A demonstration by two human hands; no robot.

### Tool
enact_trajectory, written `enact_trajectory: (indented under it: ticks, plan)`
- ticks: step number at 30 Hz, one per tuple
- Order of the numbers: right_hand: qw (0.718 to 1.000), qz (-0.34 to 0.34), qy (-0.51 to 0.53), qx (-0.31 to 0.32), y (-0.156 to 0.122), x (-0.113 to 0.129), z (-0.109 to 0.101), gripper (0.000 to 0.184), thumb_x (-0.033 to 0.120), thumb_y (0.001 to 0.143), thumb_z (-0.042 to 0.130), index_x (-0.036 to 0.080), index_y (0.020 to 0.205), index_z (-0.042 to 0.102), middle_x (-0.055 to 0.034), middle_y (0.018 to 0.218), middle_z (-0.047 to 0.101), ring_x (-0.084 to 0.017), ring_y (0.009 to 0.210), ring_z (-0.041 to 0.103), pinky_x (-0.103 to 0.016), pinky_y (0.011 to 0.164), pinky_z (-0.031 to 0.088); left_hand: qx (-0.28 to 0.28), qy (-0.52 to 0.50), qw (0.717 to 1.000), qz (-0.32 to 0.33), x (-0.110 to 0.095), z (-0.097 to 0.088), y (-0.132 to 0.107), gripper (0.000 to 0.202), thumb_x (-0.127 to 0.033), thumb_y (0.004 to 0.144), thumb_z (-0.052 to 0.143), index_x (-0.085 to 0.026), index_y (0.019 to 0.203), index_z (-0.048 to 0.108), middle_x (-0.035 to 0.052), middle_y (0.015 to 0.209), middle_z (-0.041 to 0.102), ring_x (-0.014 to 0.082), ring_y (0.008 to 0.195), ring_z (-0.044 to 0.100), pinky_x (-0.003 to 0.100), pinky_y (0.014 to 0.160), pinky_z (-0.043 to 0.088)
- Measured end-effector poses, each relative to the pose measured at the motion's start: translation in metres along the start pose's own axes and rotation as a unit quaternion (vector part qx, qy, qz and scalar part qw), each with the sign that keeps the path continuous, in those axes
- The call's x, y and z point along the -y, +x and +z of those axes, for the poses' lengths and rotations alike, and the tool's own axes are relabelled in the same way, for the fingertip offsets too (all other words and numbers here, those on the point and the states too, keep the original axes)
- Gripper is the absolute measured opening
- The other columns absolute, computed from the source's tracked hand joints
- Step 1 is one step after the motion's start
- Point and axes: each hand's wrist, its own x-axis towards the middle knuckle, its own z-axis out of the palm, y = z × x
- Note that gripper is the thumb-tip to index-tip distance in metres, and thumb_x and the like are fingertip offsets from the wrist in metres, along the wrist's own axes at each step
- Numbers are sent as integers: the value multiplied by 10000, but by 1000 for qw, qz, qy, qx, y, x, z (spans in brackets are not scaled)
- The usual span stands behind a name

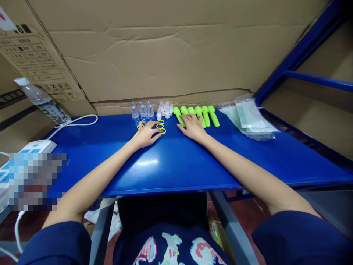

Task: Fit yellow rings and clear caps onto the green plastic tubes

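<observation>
The left hand (146,134) is resting palm down, its grip loosely open, with yellow rings (160,124) lying at its fingertips on the blue tabletop (171,173). The right hand (193,129) is reaching over a row of green handles (206,117); whether its grip is closing on one, I cannot tell.

Capped water bottle (46,105), white power strip (40,146), looped white cable (61,128), creased brown cardboard (176,59)
</observation>
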Motion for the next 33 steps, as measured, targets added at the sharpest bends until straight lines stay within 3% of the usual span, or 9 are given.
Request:
enact_trajectory:
  ticks: [4,8,21,27,33]
  plan:
    - [1000,3,2,-5,-2,4,-3,545,390,975,361,145,1450,471,-170,1564,384,-384,1395,336,-642,1057,261,-14,-8,1000,-2,-1,-4,-3,305,-364,987,460,-232,1012,734,102,1419,551,299,1314,488,578,1091,257]
    - [1000,6,6,-19,-2,8,-6,551,384,981,345,113,1446,464,-172,1591,333,-359,1429,299,-614,1084,255,-16,-11,1000,-1,-3,-6,-6,291,-336,989,443,-231,1015,714,95,1419,556,289,1308,496,561,1081,258]
    - [999,18,12,-47,-4,-1,-8,408,378,947,398,141,1160,653,-191,1575,348,-384,1424,282,-632,1050,264,-3,-17,1000,3,1,-5,-11,194,-366,970,515,-218,950,638,83,1422,557,262,1296,512,511,1045,281]
    - [997,23,3,-67,-1,-6,-3,389,398,924,447,139,1077,693,-208,1540,389,-397,1403,306,-668,1067,202,10,-38,999,4,-2,-5,-9,197,-293,995,440,-193,904,583,103,1420,564,255,1283,530,496,1054,284]
    - [997,32,-31,-68,-2,-4,-8,330,396,888,508,157,857,733,-180,1497,451,-385,1369,355,-652,1061,239,-22,-83,996,8,-4,-9,-8,169,-266,1009,364,-202,952,510,115,1344,616,239,1261,559,431,999,384]
